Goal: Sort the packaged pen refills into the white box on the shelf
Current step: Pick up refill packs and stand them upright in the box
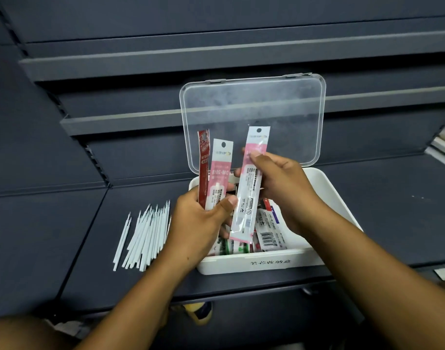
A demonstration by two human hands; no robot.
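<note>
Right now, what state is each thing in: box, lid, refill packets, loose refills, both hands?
white box: on the shelf, partly filled with packets.
clear lid: open, standing upright behind.
left hand: grips red packet and pink packet, both upright.
right hand: pinches second pink packet above the box.
loose white refills: lying on the shelf, left of the box.

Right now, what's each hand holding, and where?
Left hand: red packet and pink packet, lower ends. Right hand: second pink packet, upper part.
</note>
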